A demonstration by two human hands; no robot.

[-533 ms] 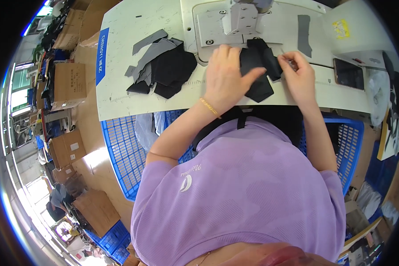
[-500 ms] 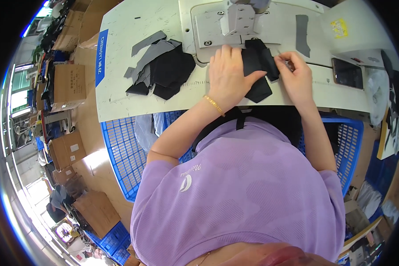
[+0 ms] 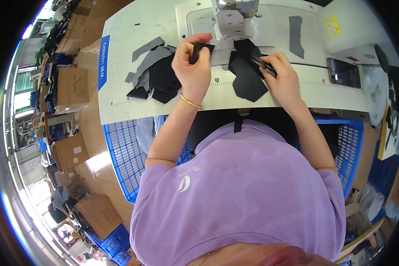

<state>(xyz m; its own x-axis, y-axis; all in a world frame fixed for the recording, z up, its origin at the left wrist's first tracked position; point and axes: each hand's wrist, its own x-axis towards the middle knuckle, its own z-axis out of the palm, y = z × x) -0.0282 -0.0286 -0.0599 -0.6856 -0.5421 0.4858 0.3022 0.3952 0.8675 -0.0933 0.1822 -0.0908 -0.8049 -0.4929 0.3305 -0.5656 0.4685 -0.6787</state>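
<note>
My left hand [image 3: 191,68] is raised over the table beside the pile of cut pieces, its fingers closed round a small black fabric piece [image 3: 198,49]. In my right hand [image 3: 286,82] is a pair of dark thread snips [image 3: 269,68], with the blades pointing left over black fabric. That black fabric [image 3: 248,84] lies on the table in front of the sewing machine head [image 3: 229,24], a narrower part reaching toward the machine. At the left, black and grey cut pieces [image 3: 164,73] lie in a loose heap.
A single grey strip [image 3: 296,37] lies right of the machine head. Farther right are a phone [image 3: 343,73] and a clear plastic bag [image 3: 377,95]. Blue baskets [image 3: 122,155] sit below the table's front edge. Cardboard boxes [image 3: 71,91] stand on the floor at left.
My left hand has left the black fabric and moved left, now with a small black piece in it. My right hand has shifted slightly left, with the snips now plainly visible over the fabric.
</note>
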